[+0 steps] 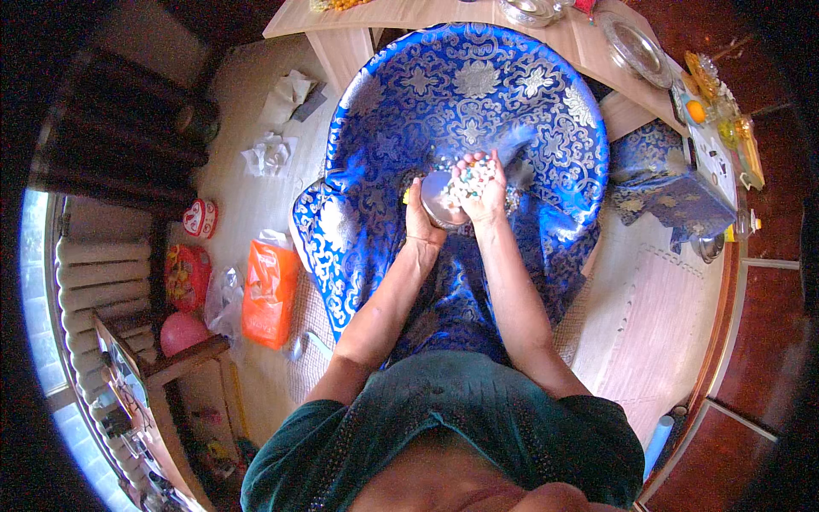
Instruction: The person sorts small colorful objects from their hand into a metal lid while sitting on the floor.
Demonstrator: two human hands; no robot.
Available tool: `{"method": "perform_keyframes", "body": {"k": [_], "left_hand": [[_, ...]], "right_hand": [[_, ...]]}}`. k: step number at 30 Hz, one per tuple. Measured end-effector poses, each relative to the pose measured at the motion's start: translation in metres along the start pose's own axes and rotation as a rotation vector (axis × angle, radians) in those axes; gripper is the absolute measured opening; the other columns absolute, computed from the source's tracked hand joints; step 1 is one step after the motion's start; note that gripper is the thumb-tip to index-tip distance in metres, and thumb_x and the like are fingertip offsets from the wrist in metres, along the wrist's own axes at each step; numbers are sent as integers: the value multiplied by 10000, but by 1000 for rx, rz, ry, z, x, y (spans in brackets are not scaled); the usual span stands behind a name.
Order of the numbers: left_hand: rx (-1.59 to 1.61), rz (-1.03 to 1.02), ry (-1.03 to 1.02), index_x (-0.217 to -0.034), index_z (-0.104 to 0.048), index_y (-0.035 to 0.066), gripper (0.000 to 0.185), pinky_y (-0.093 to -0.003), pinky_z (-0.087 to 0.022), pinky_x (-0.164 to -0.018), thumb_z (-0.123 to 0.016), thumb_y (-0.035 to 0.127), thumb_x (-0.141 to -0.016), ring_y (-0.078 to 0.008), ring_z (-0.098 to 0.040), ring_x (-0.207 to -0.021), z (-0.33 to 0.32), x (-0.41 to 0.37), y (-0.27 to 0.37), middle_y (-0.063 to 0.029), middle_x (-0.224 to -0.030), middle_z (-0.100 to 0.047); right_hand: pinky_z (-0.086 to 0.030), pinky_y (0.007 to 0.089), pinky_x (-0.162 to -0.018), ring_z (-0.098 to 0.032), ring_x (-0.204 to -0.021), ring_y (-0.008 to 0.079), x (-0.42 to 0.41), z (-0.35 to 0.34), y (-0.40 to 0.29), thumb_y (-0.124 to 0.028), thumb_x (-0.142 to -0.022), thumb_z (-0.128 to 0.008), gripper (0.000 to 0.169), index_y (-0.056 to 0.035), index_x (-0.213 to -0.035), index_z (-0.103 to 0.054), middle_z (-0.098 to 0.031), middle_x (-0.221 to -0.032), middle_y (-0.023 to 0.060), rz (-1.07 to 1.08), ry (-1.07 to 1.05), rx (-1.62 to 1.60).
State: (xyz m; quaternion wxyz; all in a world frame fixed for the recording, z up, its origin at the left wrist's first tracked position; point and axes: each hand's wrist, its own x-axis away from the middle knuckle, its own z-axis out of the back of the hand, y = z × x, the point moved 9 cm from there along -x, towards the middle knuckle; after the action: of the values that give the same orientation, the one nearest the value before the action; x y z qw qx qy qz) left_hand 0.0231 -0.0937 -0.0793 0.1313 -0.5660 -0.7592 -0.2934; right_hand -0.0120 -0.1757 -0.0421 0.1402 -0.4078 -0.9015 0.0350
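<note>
Blue brocade cloth with a silver floral pattern [473,83] covers a large round-rimmed surface and my lap. Over its lower middle, my left hand [422,214] grips the left side of a round metal plate or dish [437,192]. My right hand [484,195] is turned palm up at the dish's right side, its fingers curled around a heap of small white, teal and reddish beads or stones [472,179]. More small beads lie on the cloth just beyond and to the right of the hands. The underside of the dish is hidden.
A wooden table [403,16] stands beyond the cloth, bearing a silver-coloured plate [633,48]. A cloth-covered box [672,179] is at the right. At the left are an orange tissue pack [270,294], crumpled paper [270,155] and a pink balloon [183,333].
</note>
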Motion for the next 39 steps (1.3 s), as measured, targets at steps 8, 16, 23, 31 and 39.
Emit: {"method": "perform_keyframes", "body": {"k": [8,16,23,31,39], "left_hand": [[55,22,-31,-997,-496,91,422,-367,-381,-826,-431,445,-776,-214,-496,-940,-4,5,6,-56,-1002,-536],[72,-5,-14,-1008,-497,75,441,-383,-371,-838,-396,440,-781,-236,-492,-952,-13,13,11,-83,-1022,-531],[57,17,-1,-971,-512,89,403,-389,-385,-809,-425,430,-774,-226,-506,-906,-10,13,12,-75,-969,-548],[58,7,-64,-1019,-486,58,447,-374,-382,-827,-371,429,-799,-232,-495,-942,-18,17,9,-84,-1023,-528],[59,31,-61,-1067,-451,66,482,-388,-376,-834,-375,451,-786,-242,-483,-966,-19,18,8,-94,-1051,-509]], "right_hand": [[-377,289,-530,-424,-555,161,3,-10,-4,-370,-786,-463,326,-89,-621,-440,-449,-607,37,11,-16,58],[-412,391,-810,-538,-855,273,7,-25,4,-302,-804,-430,306,-21,-835,-549,-573,-875,148,40,-41,74],[-442,306,-548,-529,-578,202,5,-19,-15,-434,-799,-418,391,-80,-666,-519,-544,-631,71,76,76,223],[-243,239,-392,-269,-411,98,11,-51,7,-472,-810,-367,452,-139,-507,-324,-285,-457,-30,-14,-167,263],[-432,288,-665,-555,-704,182,12,-70,3,-369,-816,-433,362,-37,-727,-546,-573,-720,66,89,-172,786]]}}
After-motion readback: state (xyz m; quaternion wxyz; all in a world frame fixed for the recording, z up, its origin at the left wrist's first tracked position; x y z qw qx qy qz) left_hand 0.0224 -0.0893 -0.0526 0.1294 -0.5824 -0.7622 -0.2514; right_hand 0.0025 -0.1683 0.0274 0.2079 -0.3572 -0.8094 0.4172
